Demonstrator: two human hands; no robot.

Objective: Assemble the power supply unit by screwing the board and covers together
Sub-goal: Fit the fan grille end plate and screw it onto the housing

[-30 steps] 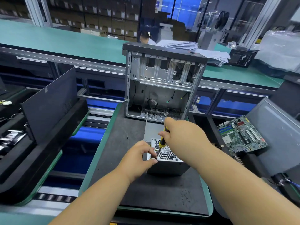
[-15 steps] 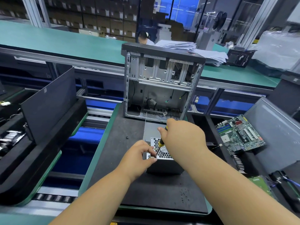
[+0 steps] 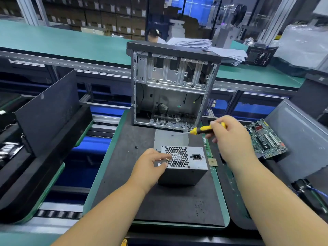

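A gray metal power box (image 3: 184, 166) sits in the middle of the frame on a black mat (image 3: 165, 201). Its top has a grid of little holes and a black plug socket. The left hand (image 3: 150, 167) holds the box at its left edge, with the fingers curled over the top by the holes. The right hand (image 3: 229, 137) is up and to the right of the box, not touching it. It grips a yellow and black screwdriver (image 3: 204, 130), and the thin tip points left over a flat gray metal plate (image 3: 171, 138) behind the box. An open computer case (image 3: 174, 86) stands upright further back on the mat. A green circuit board (image 3: 266, 138) lies at the right side of the frame.
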